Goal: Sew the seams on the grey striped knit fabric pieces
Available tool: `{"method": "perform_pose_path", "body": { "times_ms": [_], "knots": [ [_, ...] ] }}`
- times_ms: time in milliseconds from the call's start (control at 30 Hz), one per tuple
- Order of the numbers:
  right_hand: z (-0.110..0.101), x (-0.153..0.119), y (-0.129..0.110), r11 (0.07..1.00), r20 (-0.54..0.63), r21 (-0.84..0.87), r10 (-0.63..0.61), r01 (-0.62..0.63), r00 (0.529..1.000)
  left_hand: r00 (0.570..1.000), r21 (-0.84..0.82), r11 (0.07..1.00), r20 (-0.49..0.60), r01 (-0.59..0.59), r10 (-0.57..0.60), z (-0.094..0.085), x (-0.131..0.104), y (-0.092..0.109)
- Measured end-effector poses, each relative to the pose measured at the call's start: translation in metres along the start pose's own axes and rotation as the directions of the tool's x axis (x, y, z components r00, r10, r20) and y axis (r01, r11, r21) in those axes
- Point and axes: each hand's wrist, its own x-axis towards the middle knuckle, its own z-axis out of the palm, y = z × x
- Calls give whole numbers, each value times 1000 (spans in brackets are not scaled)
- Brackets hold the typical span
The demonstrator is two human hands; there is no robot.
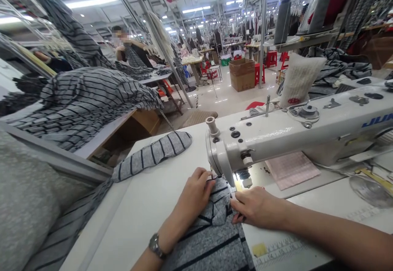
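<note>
Grey fabric with black stripes (pixel 208 246) runs from the near edge of the table up under the head of a white sewing machine (pixel 276 134). My left hand (pixel 198 191), with a watch on its wrist, pinches the fabric just left of the needle area. On the other side my right hand (pixel 258 207) has its fingers closed on the fabric's right edge. The cloth lies folded and bunched between both hands. The machine head partly hides the needle and presser foot, beside a small lit spot.
A striped fabric piece (pixel 153 156) lies at the table's left. Pink cloth (pixel 293 170) rests under the machine arm, and a ruler scale (pixel 282 248) runs along the near right. Beyond are a heap of striped fabric (pixel 98 86), a cardboard box (pixel 242 74) and a person (pixel 135 54).
</note>
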Motion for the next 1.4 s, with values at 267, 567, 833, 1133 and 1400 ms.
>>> {"method": "perform_pose_path", "body": {
  "times_ms": [267, 567, 833, 1133, 1400],
  "knots": [
    [0, 1, 1, 1000, 30, 12, -9, 9, 1000, 985, 54, 986, -66, -156, 160, 12, 22, -1],
    [2, -1, 1, 1000, 4, 6, -6, 6, 1000, 940, 282, 910, -66, -305, 336, 20, -50, -20],
    [-3, 0, 1, 999, 46, 24, 20, -21, 999, 942, 229, 921, -40, -315, 332, 0, -55, -30],
    [-3, 0, 0, 996, 59, 73, 49, -53, 997, 895, 76, 892, 67, -446, 442, -11, -32, -2],
    [-3, 0, 2, 999, 63, 31, 19, -21, 998, 890, -119, 898, 129, -423, 436, -25, -24, 13]
  ]
}}
